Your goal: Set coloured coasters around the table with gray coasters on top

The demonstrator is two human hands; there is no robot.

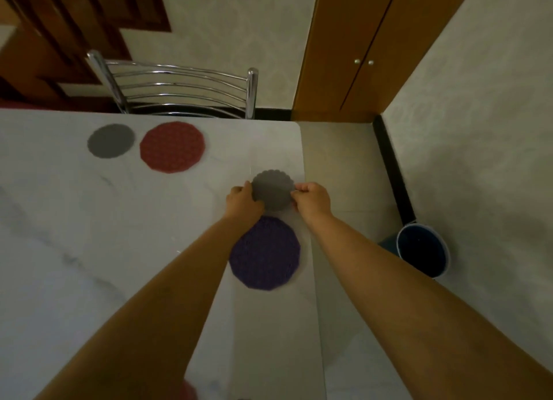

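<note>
A small gray coaster with a scalloped edge [273, 189] is held between both hands near the table's right edge. My left hand [243, 203] grips its left rim and my right hand [311, 200] pinches its right rim. Just nearer to me lies a larger purple coaster [265, 254] on the white marble table [89, 235], partly under my left forearm. At the far side lie a red coaster [172, 147] and, to its left and apart from it, another gray coaster [111, 141].
A chrome chair back [179, 88] stands at the table's far edge. A dark blue bucket [422, 250] sits on the floor to the right of the table. A wooden cabinet [359, 49] stands in the far corner. Something red [188, 390] shows at the bottom edge.
</note>
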